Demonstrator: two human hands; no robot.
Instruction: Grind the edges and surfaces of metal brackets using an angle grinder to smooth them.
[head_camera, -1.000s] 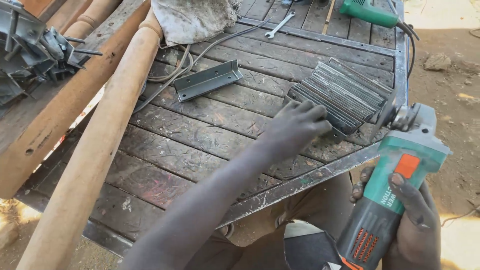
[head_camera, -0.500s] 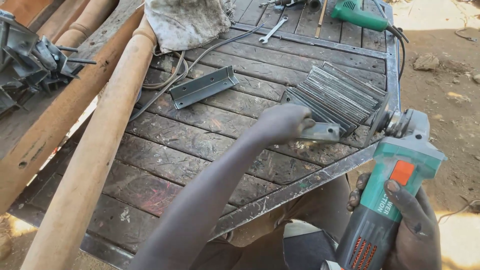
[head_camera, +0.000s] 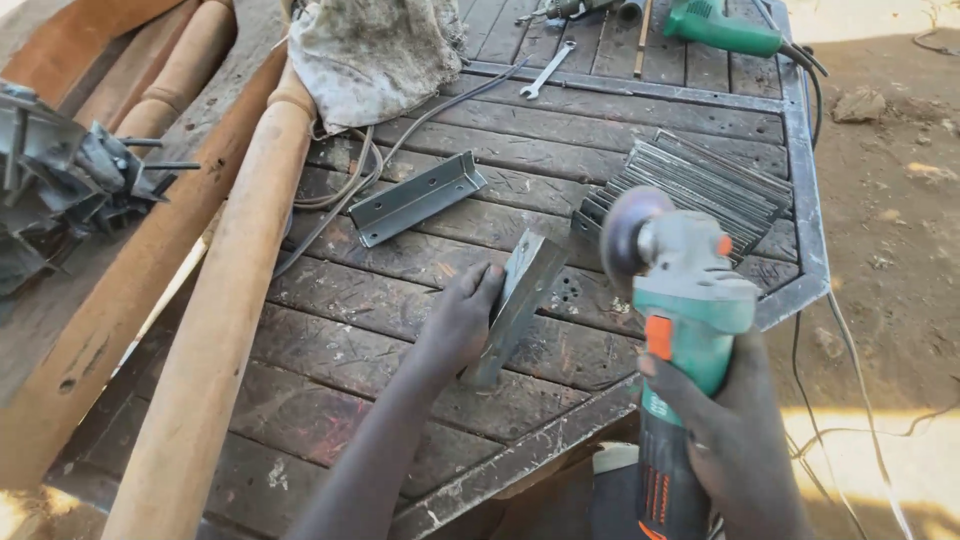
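The left hand (head_camera: 462, 322) rests on the worktop (head_camera: 360, 300), its fingers (head_camera: 487, 283) closed around the near side of a short steel angle (head_camera: 517, 305), which it holds propped on edge, tilted, with its lower end on the planks near the front rim. The right hand (head_camera: 735, 430) is wrapped tight round the green body of an angle grinder (head_camera: 680, 330), fingers curled over the grip just below the orange switch; the grinder points away from the person, and its disc (head_camera: 625, 235) hangs above the worktop just to the right of the angle's upper end, close to it, though whether it touches cannot be told. Behind the disc, near the right rim, lies a stack of flat steel strips (head_camera: 700, 185), laid side by side. A second angle (head_camera: 415, 197) lies flat farther back, well apart from the held one, beside a dark cable (head_camera: 385, 150) that loops across the planks. A dirty cloth (head_camera: 370, 55) sits at the back left, a spanner (head_camera: 545, 70) to its right, and a green power tool (head_camera: 720, 28) at the far right corner. Two turned wooden posts (head_camera: 235, 290) lean along the left side, with a tangle of scrap metal (head_camera: 60, 185) beyond them. To the right of the worktop is bare earth (head_camera: 890, 230).
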